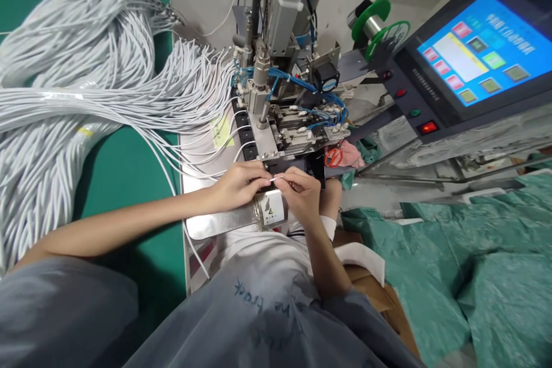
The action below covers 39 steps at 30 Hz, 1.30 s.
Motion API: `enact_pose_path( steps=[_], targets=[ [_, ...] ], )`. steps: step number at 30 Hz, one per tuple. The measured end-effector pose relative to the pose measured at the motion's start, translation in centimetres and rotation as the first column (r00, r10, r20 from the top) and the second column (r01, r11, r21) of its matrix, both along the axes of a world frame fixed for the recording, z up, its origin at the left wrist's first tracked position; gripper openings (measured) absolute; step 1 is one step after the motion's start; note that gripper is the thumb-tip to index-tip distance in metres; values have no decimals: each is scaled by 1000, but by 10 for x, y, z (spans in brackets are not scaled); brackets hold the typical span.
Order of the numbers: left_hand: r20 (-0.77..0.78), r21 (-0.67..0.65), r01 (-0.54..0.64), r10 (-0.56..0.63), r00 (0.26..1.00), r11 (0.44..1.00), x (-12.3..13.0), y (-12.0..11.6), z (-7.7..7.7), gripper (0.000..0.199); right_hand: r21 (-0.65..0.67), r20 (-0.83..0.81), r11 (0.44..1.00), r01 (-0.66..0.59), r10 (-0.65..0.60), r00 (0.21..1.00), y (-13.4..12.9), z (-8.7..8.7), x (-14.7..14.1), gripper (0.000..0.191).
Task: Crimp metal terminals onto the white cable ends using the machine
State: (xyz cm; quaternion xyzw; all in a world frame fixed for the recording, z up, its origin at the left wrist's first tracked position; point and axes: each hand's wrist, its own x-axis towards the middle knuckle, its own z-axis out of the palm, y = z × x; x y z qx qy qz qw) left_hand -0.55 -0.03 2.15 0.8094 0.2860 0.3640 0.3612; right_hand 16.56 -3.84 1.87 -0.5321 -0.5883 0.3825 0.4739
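Close together at the front of the machine, my left hand (242, 185) and my right hand (301, 191) pinch a thin white cable (276, 177) between their fingertips. Just a short length of it shows in the gap between them; its exact end is too small to make out. Right behind my fingers is the machine's row of black clamp blocks (249, 137), with several white cables running into it from the left. Below my hands lies a clear packet with a white label (272, 207), on the edge of the metal plate (222, 221).
Large bundles of white cables (99, 29) cover the green table (129, 184) at left. The machine's cylinder (282, 17) and blue air tubes rise ahead. A control screen (478, 49) and a green wire spool (371, 26) stand at right, above green sacks (431, 264).
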Motion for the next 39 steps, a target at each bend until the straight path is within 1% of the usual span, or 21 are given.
enact_pose_path(
  steps=[3, 5, 6, 8, 12, 15, 21, 24, 27, 29, 31, 33, 34, 35, 37, 39],
  targets=[
    [-73, 43, 32, -29, 997, 999, -2, 1, -2, 23, -31, 9, 991, -134, 134, 991, 6, 7, 10, 14],
    [-107, 71, 44, -37, 994, 996, -2, 1, -3, 24, -64, -1, 982, -178, 178, 984, 9, 9, 13, 16],
    [-115, 84, 45, -35, 993, 995, -2, 1, -4, 25, -75, -8, 981, -181, 181, 983, 10, 9, 12, 16],
    [-116, 97, 36, -24, 993, 995, -1, 0, -4, 26, -83, -22, 986, -142, 141, 990, 10, 8, 9, 18],
    [-78, 87, -16, 22, 997, 996, 0, -2, -5, 24, -66, -81, 998, -1, -4, 997, 6, 1, -3, 22],
    [-45, 83, -48, 52, 998, 995, 1, -2, -4, 21, -45, -118, 997, 59, -64, 991, 3, -3, -11, 21],
    [17, 74, -108, 107, 994, 991, 3, 0, -4, 16, 58, 13, 984, 171, -172, 985, 0, -3, -15, 18],
    [54, 44, -122, 120, 991, 992, 3, 2, -6, 15, 77, 29, 976, 205, -208, 978, -3, -4, -18, 18],
    [90, 31, -121, 118, 989, 992, 3, 2, -7, 15, 67, 2, 974, 216, -217, 976, -5, -5, -22, 18],
    [109, 60, -124, 116, 987, 991, 2, 3, -7, 14, 66, -13, 975, 211, -211, 977, -6, -4, -24, 17],
    [116, 129, -131, 116, 987, 983, 1, 3, -7, 14, 74, -8, 976, 203, -203, 979, -5, -3, -24, 17],
    [71, 253, -123, 109, 992, 960, -1, 6, -6, 14, 98, 12, 977, 191, -193, 981, -4, 0, -23, 17],
    [29, 339, -107, 103, 994, 935, -3, 7, -6, 15, 113, 27, 977, 181, -185, 982, -4, 2, -22, 19],
    [-16, 434, -86, 103, 995, 897, -4, 9, -5, 17, 126, 44, 978, 165, -172, 984, -3, 3, -21, 20],
    [-101, 608, -27, 111, 989, 794, -7, 14, -4, 20, 133, 78, 984, 115, -126, 989, -1, 7, -17, 23],
    [-154, 718, 25, 124, 980, 696, -10, 18, -3, 17, 96, 99, 994, 55, -64, 993, 1, 10, -12, 24]
  ],
)
